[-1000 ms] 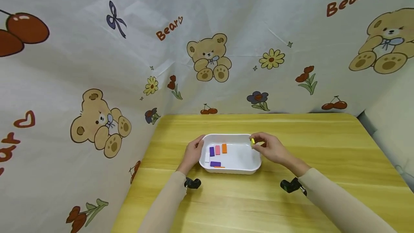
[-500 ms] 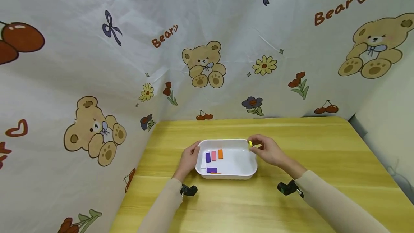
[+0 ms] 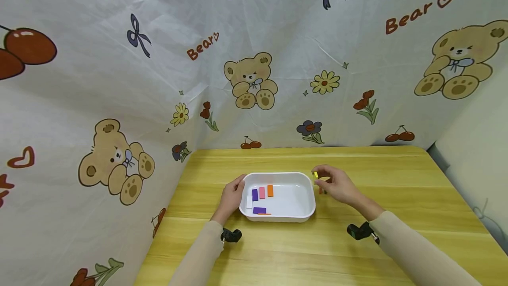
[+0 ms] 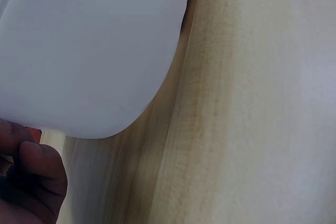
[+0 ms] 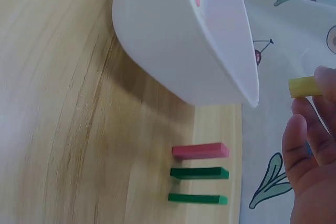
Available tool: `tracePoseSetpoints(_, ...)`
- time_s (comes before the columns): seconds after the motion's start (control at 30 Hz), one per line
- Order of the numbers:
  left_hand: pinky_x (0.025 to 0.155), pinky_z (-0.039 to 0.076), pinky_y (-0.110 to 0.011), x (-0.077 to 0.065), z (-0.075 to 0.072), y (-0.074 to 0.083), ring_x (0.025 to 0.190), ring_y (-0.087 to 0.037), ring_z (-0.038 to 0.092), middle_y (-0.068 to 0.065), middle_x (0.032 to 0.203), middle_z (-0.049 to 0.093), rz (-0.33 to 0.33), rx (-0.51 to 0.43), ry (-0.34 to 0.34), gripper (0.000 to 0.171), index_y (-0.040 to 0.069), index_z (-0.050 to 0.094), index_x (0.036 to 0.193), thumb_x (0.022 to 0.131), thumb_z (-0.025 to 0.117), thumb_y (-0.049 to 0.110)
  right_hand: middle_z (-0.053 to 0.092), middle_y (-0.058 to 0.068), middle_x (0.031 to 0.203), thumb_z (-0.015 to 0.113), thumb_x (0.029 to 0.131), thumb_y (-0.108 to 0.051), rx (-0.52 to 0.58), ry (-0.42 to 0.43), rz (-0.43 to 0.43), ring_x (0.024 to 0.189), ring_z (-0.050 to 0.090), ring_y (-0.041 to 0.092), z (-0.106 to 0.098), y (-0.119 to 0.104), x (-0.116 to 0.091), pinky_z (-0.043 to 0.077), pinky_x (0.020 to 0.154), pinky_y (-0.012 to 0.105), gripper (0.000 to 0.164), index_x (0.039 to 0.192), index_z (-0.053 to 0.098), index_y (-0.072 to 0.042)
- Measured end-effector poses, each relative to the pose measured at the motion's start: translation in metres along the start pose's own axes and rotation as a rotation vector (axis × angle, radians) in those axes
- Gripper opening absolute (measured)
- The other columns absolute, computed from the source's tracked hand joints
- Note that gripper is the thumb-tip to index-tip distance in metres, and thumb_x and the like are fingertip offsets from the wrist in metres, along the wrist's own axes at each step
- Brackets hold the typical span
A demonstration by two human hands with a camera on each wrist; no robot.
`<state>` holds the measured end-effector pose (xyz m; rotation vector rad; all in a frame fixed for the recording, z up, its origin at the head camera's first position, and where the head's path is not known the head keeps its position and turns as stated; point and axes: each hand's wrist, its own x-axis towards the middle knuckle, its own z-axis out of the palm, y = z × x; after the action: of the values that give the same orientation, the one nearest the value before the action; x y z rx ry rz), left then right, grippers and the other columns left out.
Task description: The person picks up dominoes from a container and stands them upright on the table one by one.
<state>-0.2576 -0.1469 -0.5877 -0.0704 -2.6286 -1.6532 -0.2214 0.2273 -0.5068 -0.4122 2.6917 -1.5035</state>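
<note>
A white tray [image 3: 278, 218] stands on the table, with my left hand [image 3: 231, 197] gripping its left end. Inside it lie several small blocks: a purple block [image 3: 255, 195], a pink block [image 3: 262, 193], an orange block [image 3: 270, 190], a white block [image 3: 249, 201] and another purple block [image 3: 259, 210]. Past the tray's right end, my right hand [image 3: 336, 183] pinches a yellow block [image 5: 304, 87] between thumb and fingers, raised above the table. Below that hand a pinkish-red block [image 5: 199, 151] and two green blocks, one a green block [image 5: 199, 173], stand in a row.
The wood-grain table [image 3: 285, 255] reaches a bear-printed cloth [image 3: 293, 34] at the back and left. Near the left hand a bit of a red-orange thing [image 4: 35, 134] shows behind the tray. Something blue [image 5: 308, 149] peeks between the right fingers.
My right hand, with the yellow block, has moved right from over the tray's right rim to beyond it. The left hand stays on the tray. The head view has shifted slightly.
</note>
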Motion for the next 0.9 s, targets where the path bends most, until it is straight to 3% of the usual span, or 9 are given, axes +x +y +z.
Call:
tracePoseSetpoints(0.2,0.115,0.048,-0.049,-0.001,0.000,0.000,0.138,-0.033,0.056,-0.012,0.147,0.061,0.007,-0.005,-0.006,0.040,0.014,0.061,0.146,0.110,0.050,0.029,0.069,0.019,0.125,0.068,0.099,-0.009,-0.090,0.041,0.005,0.116,0.066,0.037,-0.010,0.008,-0.004,0.061,0.090,0.046,0.030,0.129,0.064,-0.005)
tracePoseSetpoints(0.3,0.115,0.047,-0.049,-0.001,-0.001,0.001,0.138,-0.033,0.056,-0.012,0.147,0.061,0.009,-0.005,-0.006,0.040,0.014,0.061,0.146,0.110,0.050,0.030,0.068,0.018,0.127,0.068,0.100,-0.010,-0.115,0.054,0.020,0.118,0.065,0.038,-0.014,0.013,-0.006,0.060,0.093,0.052,0.032,0.131,0.063,-0.005)
tracePoseSetpoints(0.9,0.116,0.046,-0.049,0.001,0.000,-0.001,0.139,-0.033,0.055,-0.012,0.147,0.061,0.002,0.008,0.006,0.040,0.014,0.061,0.146,0.110,0.050,0.030,0.067,0.023,0.127,0.065,0.101,-0.009,-0.192,0.093,0.034,0.117,0.064,0.043,-0.035,0.041,-0.011,0.058,0.093,0.058,0.034,0.134,0.061,-0.001)
